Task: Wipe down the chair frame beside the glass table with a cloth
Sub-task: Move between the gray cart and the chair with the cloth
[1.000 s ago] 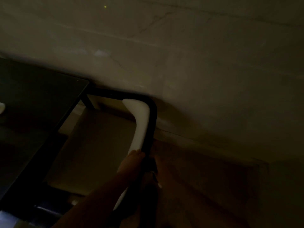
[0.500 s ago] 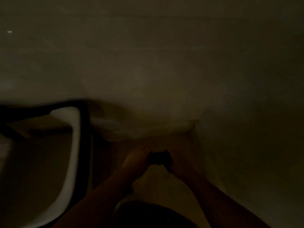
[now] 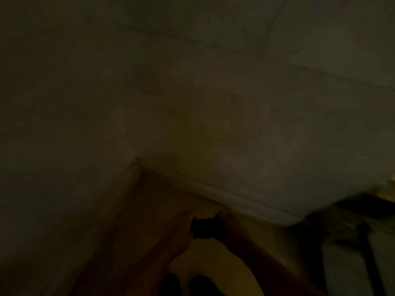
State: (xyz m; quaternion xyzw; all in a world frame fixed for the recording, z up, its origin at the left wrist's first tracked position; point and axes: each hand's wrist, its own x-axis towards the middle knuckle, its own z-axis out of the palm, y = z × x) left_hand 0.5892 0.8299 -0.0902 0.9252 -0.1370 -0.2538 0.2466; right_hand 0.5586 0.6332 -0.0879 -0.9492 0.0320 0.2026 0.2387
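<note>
The scene is very dark and blurred. My left hand [image 3: 181, 226] and my right hand [image 3: 229, 224] meet low in the middle of the view, both closed on a small dark cloth [image 3: 204, 228] held between them. The chair and the glass table are out of view. Both forearms run down toward the bottom edge.
Pale walls meet in a corner [image 3: 136, 161] with a skirting board [image 3: 235, 199] along the floor. A dark piece of furniture [image 3: 352, 212] with thin dark legs stands at the right edge. Two dark shapes [image 3: 183, 284], maybe my feet, show at the bottom.
My view has swung right: the chair and the table slid off to the left and out of sight. My hands left the chair frame and came together on the dark cloth.
</note>
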